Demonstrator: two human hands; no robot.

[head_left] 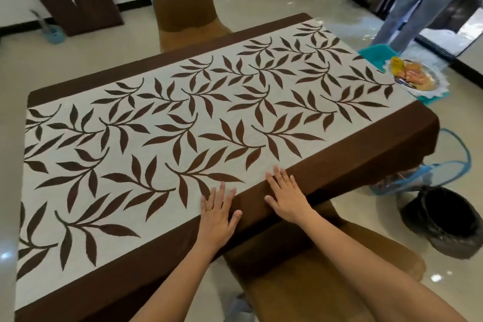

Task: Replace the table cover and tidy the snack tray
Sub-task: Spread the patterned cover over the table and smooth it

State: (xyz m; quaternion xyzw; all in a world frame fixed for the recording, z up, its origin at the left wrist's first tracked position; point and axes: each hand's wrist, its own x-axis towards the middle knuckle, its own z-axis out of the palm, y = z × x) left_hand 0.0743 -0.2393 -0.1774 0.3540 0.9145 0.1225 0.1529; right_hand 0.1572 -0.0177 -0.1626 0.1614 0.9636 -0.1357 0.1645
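The left grip [218,213], a gold ring on one finger, lies flat with fingers spread on the cream cloth table cover with brown leaf print and plain brown border [183,112], at the counter's near edge. The right grip [285,197] lies just beside it, equally flat and spread, across the border strip. The clear scalloped snack tray [439,86] sits just past the counter's far right corner, its contents blurred. A tan fabric-covered chair [313,269] stands against the near edge, partly hidden by the arms.
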